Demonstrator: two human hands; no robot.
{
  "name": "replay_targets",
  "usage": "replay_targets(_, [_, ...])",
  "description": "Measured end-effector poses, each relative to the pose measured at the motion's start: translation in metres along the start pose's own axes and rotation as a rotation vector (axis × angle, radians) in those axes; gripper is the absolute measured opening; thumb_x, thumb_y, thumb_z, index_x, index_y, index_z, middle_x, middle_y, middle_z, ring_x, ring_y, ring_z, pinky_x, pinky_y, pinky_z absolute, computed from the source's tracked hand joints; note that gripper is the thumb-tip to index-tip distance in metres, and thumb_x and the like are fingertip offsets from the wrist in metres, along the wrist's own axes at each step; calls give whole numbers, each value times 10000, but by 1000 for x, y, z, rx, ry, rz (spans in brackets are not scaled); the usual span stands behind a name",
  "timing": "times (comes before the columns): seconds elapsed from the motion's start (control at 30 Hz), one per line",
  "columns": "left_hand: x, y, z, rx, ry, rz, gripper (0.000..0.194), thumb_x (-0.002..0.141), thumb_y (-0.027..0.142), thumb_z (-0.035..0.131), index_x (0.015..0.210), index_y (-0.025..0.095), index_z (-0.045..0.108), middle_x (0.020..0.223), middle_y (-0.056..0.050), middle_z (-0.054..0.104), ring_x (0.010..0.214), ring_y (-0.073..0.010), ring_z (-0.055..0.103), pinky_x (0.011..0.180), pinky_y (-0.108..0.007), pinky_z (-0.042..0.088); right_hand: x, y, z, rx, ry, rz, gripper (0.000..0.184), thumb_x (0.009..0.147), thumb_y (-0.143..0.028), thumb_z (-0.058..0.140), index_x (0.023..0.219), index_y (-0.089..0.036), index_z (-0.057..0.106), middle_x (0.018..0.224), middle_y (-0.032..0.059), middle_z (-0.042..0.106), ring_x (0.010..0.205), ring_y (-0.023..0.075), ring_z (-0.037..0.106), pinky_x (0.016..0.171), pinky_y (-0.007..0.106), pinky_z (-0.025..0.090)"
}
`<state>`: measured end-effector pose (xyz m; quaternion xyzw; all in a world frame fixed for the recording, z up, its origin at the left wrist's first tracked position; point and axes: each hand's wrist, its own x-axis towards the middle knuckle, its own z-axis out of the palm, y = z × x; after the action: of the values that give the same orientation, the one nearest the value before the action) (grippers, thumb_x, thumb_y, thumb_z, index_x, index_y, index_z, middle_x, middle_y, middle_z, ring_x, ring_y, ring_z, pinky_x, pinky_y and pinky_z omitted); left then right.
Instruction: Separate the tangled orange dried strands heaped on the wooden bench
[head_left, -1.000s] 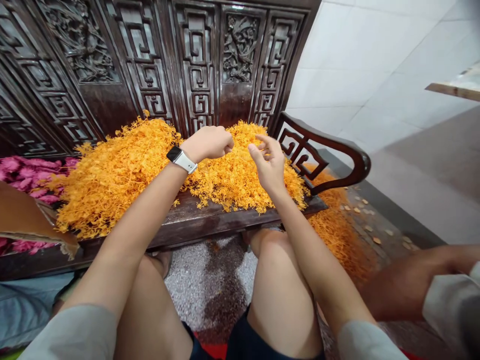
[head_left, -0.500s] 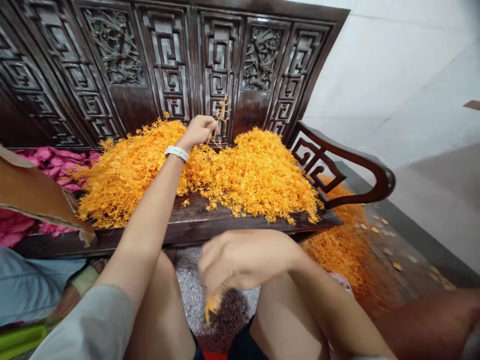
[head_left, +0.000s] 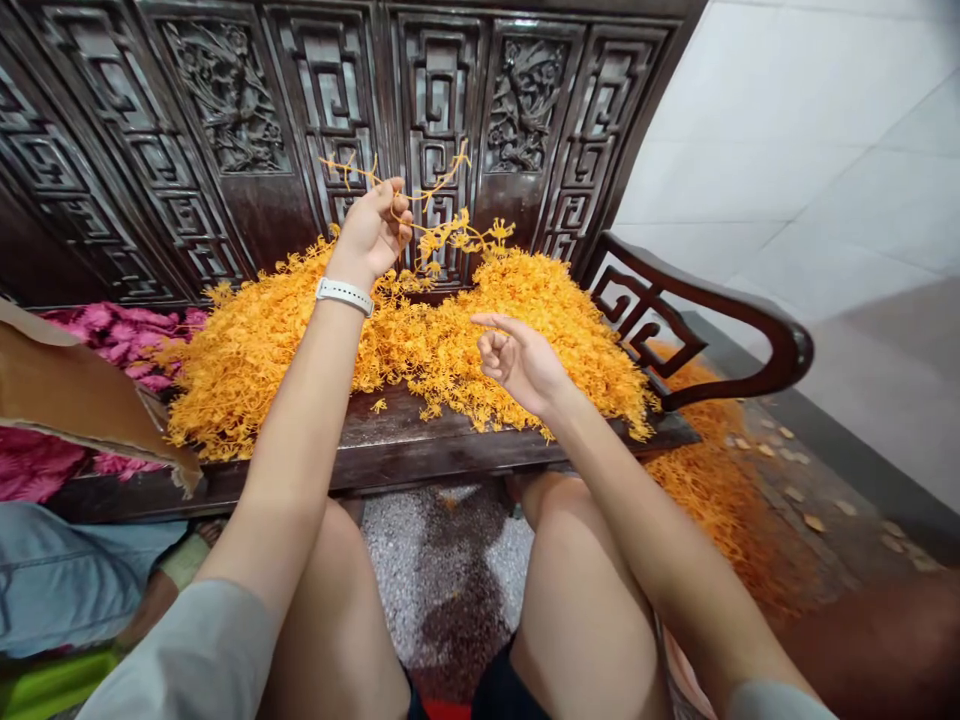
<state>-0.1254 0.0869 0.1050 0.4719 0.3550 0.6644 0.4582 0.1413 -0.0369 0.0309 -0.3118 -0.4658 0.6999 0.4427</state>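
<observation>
My left hand (head_left: 375,228), with a white band on its wrist, is closed on a branching yellow-orange artificial flower stem (head_left: 442,188). Thin, mostly bare twigs stick out to both sides of the fingers, and a few yellow blossoms hang off to the right. My right hand (head_left: 521,362) is in front of the right-hand heap of yellow artificial flowers (head_left: 570,310). Its index finger points left and the other fingers are loosely bent; I see nothing in it. Behind my left wrist rises another heap of yellow flowers (head_left: 255,350).
The heaps lie on a dark carved wooden bench (head_left: 420,440) with a curved armrest (head_left: 780,350). Pink artificial flowers (head_left: 112,340) and a cardboard box (head_left: 75,390) are at the left, near a person's denim-clad leg (head_left: 67,570). Orange stems (head_left: 697,500) are piled on the floor at the right.
My right hand has risen from above my lap to the flower heap; the yellow bit in its fingers is gone. My left hand has lifted slightly, and more of the branching stem shows.
</observation>
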Motion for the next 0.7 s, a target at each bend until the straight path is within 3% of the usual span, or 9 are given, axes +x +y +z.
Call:
replay_targets(0.07, [-4,4,12,-104,15,-42,186,1147,284,469,1118,251,650,769,10,637,722,-88,657,618,-177,500,-2,-2,2,-34,9,-34,352,859,-444,834,1118,-231,729,748,-26,626,579,100,434,509,249,316])
replay_targets(0.17, [-8,9,33,-78,-3,-55,190,1144,235,474,1120,220,662,773,1,629,771,-94,706,630,-157,514,-1,-6,-1,-35,72,-64,442,834,-465,857,1189,-252,702,915,14,707,654,116,521,536,253,392])
replay_targets(0.3, [-20,5,66,-49,-126,-87,127,1126,252,555,1161,209,670,749,6,632,798,-108,736,662,-152,539,3,-7,-9,-80,192,-242,580,804,-655,838,1218,-291,661,1124,64,734,844,175,630,650,289,514])
replay_targets(0.43, [-46,-8,101,-179,-236,-210,163,1162,223,466,1112,173,613,716,42,584,638,-39,650,613,-118,503,2,-8,-15,-200,210,-383,680,862,-860,684,1254,-305,652,1027,66,713,874,206,647,672,313,509])
replay_targets(0.6, [-81,-13,130,-66,-353,-240,157,1127,305,589,1033,183,618,676,62,556,575,-40,640,588,-138,502,4,-3,-28,-220,268,-506,644,867,-839,738,1199,-297,638,803,5,579,674,160,568,562,289,416])
replay_targets(0.7, [-83,-12,137,-70,-321,-236,168,1073,319,679,947,221,626,598,64,518,512,-64,601,482,-160,425,9,-1,-41,-263,306,-574,561,909,-808,721,1130,-308,595,765,-21,514,582,133,464,501,284,341])
